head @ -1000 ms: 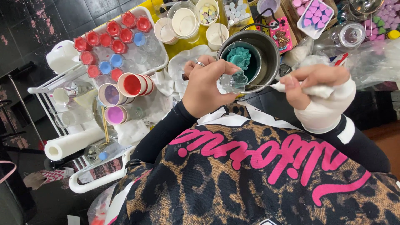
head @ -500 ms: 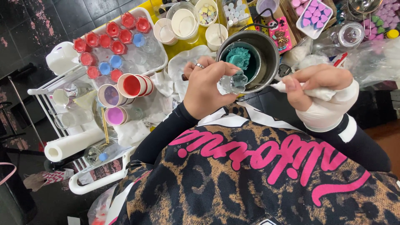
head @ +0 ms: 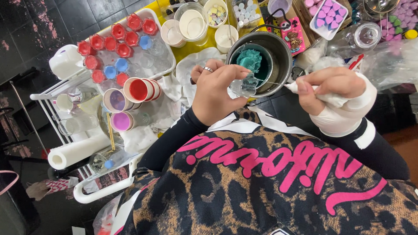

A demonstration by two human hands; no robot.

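Observation:
My left hand [head: 216, 93], a ring on one finger, grips a small clear glass-like object [head: 244, 85] in front of my chest. My right hand [head: 328, 87], wrapped in a white bandage or brace at the wrist, is closed on a thin white tool [head: 300, 90] whose tip points toward the clear object. Just beyond both hands stands a metal pot [head: 278, 52] holding a bowl with a teal lump [head: 251, 60] inside.
A white tray [head: 163, 69] to the left carries several red and blue small cups and clear jars. Stacked cups [head: 138, 90], a paper towel roll [head: 76, 152], white bowls [head: 191, 24] and a pink mould tray [head: 328, 15] crowd the surface. Dark tiled floor lies at the left.
My left hand and the clear object have stayed near the pot. My right hand has shifted slightly, keeping the tool tip by the object.

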